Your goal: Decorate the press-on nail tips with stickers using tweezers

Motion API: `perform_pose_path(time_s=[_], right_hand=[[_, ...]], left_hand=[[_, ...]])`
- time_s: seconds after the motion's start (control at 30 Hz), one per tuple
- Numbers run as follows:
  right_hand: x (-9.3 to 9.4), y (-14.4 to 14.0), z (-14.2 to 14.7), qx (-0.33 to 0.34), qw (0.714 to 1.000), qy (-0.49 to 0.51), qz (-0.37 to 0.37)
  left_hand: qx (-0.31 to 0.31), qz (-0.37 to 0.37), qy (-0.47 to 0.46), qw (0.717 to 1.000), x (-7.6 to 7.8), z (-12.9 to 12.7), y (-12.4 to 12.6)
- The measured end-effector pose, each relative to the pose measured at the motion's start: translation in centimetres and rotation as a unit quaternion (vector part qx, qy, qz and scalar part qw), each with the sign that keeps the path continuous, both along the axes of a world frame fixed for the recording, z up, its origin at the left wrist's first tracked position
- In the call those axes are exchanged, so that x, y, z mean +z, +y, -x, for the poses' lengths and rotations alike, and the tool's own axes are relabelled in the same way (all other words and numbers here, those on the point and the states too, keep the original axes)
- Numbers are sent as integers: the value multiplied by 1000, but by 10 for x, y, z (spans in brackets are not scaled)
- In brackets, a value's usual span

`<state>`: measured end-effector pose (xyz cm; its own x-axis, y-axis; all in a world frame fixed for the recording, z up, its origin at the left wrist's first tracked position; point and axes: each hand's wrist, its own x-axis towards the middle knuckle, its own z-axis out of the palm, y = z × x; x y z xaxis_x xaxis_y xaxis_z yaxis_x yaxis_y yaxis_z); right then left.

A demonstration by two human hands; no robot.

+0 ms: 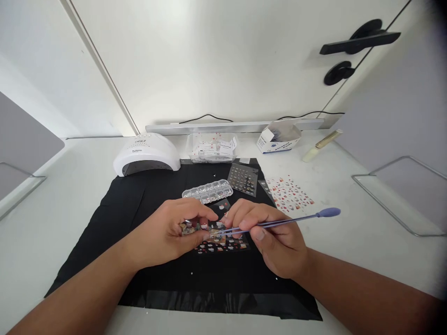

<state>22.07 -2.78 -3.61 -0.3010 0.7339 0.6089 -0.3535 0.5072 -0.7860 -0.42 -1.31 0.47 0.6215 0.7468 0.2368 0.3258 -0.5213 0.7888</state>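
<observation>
At the left of the white surface (87, 170) stands a white lamp (148, 151). The left hand (171, 228) curves its fingers in a loose C over a sticker sheet (225, 246); what they grip, if anything, I cannot tell. Behind is a compartment case (207, 191). The right hand (275, 235) pinches purple tweezers (328, 212), tips near the left thumb.

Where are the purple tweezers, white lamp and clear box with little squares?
Purple tweezers (328, 212): head view, rounded end.
White lamp (148, 148): head view, top cover.
Clear box with little squares (207, 191): head view, middle compartments.
</observation>
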Motion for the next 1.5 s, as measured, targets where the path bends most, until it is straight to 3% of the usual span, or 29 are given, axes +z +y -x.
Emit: perform_pose_path(time_s=[0.37, 0.57, 1.17, 1.5], right_hand=[[0, -2, 0, -14, 1000, 21, -5], [1, -4, 0, -15, 999, 28, -6], [0, -3, -3, -20, 999, 24, -38], [0, -2, -1, -8, 997, 55, -45]], left_hand=[[-10, -38, 10, 999, 1, -2, -2], [19, -14, -12, 1000, 1, -4, -5], [-39, -109, 3, 993, 4, -3, -4], [-24, -54, -60, 996, 5, -6, -4]])
